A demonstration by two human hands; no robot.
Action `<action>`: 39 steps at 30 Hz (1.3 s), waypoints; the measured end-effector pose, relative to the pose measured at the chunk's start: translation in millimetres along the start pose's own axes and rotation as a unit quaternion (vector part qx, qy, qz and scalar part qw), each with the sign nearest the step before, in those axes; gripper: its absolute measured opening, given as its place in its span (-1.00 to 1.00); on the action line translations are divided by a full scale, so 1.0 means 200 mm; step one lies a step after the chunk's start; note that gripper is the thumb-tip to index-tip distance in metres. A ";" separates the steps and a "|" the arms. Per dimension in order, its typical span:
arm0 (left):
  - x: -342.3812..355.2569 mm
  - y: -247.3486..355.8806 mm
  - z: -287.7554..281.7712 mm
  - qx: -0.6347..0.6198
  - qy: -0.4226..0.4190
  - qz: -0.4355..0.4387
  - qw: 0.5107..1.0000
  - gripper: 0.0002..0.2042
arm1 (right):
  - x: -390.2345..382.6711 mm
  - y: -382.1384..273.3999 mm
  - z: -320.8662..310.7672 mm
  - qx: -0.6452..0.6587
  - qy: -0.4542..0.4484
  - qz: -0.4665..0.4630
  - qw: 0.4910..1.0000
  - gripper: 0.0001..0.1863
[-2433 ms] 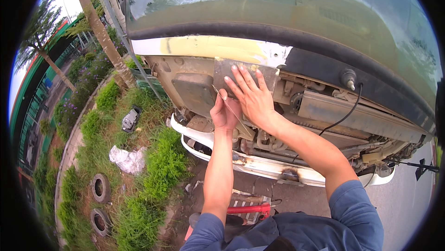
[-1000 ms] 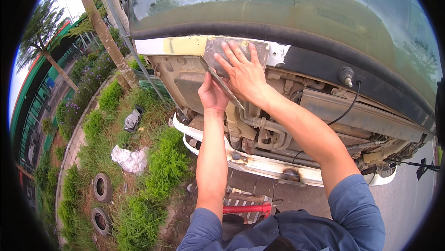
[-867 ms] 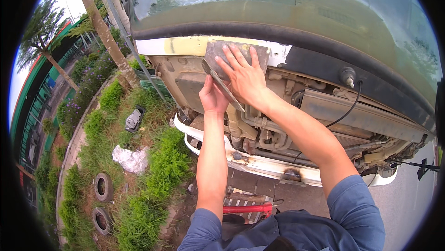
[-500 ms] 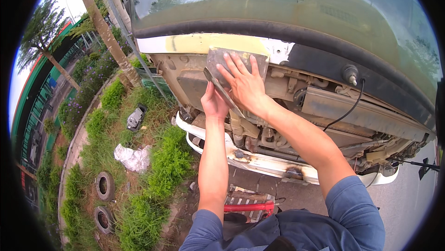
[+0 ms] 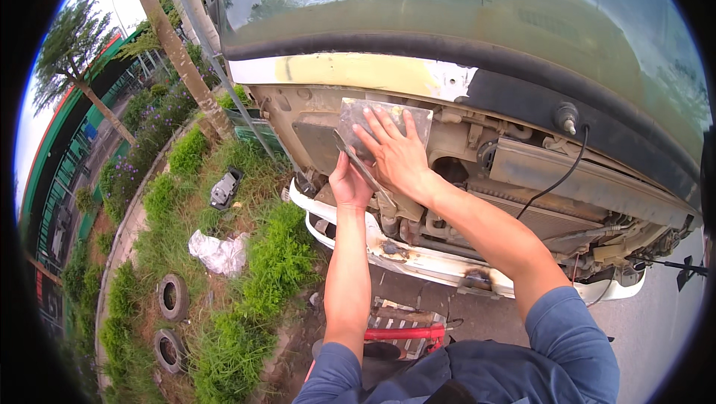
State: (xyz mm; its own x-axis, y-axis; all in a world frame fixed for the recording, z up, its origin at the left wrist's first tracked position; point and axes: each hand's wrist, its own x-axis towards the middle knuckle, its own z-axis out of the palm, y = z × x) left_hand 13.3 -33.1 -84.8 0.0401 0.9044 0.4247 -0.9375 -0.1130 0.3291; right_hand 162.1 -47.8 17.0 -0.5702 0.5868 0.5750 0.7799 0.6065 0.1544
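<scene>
My right hand (image 5: 399,150) lies with fingers spread along a thin grey square plate (image 5: 354,114), its grip underneath hidden. Smears of pale yellow filler show near the plate's top edge. My left hand (image 5: 350,180) is closed around a narrow dark flat blade (image 5: 364,169), seen nearly edge-on and slanting close under my right hand. Above both hands runs the vehicle's white front panel (image 5: 250,70), with a long patch of pale yellow filler (image 5: 358,68) below the windshield. The plate is just below that panel.
Below the hands, exposed front parts and a radiator (image 5: 544,214) sit above a white bumper (image 5: 440,264). A black cable (image 5: 556,186) hangs at right. A red-handled object (image 5: 403,332) lies near my body. Grass at left holds two tyres (image 5: 171,298) and a white plastic bag (image 5: 218,252).
The grey plate in my right hand has come down off the filler patch to below the panel edge. My left hand with the blade has moved slightly lower too.
</scene>
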 end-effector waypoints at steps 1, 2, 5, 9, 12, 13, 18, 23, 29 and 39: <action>0.01 0.01 0.02 -0.001 -0.001 -0.001 1.000 -0.77 | 0.01 0.01 -0.01 -0.002 0.000 0.001 1.000 -0.26; 0.03 0.01 0.08 0.008 -0.022 0.013 1.000 -0.80 | 0.02 0.01 -0.02 -0.020 0.013 -0.007 1.000 -0.28; 0.06 0.05 0.29 0.022 0.005 0.039 0.999 -0.78 | 0.09 0.00 -0.05 -0.062 0.024 -0.021 0.998 -0.35; 0.20 0.23 0.19 0.043 -0.072 0.038 0.996 -0.77 | 0.27 -0.03 -0.08 -0.075 0.038 -0.029 0.996 -0.38; 0.32 0.30 0.17 0.030 -0.085 0.035 0.995 -0.77 | 0.38 -0.01 -0.09 -0.094 0.030 -0.027 0.995 -0.36; 0.35 0.31 0.18 0.029 -0.084 0.036 0.995 -0.77 | 0.41 0.00 -0.09 -0.094 0.029 -0.024 0.995 -0.36; 0.42 0.36 0.19 0.053 -0.027 0.047 0.997 -0.77 | 0.49 0.01 -0.08 -0.086 0.026 -0.025 0.996 -0.36; 0.45 0.36 0.18 0.062 -0.019 0.065 0.996 -0.77 | 0.53 0.00 -0.06 -0.102 0.006 -0.017 0.995 -0.37; 0.46 0.34 0.19 0.054 -0.012 0.064 0.996 -0.76 | 0.54 0.01 -0.02 -0.118 0.001 -0.013 0.993 -0.37; 0.49 0.29 0.16 0.034 0.013 0.048 0.998 -0.74 | 0.52 0.06 0.08 -0.146 0.050 -0.017 0.988 -0.29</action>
State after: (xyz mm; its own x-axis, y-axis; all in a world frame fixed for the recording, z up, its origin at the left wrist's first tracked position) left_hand -25.5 35.1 2.4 -0.0579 0.8982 0.4359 -0.9108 -0.2263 0.3454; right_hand 107.1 28.9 66.8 -0.5797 0.5048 0.6396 0.8108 0.4354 0.3912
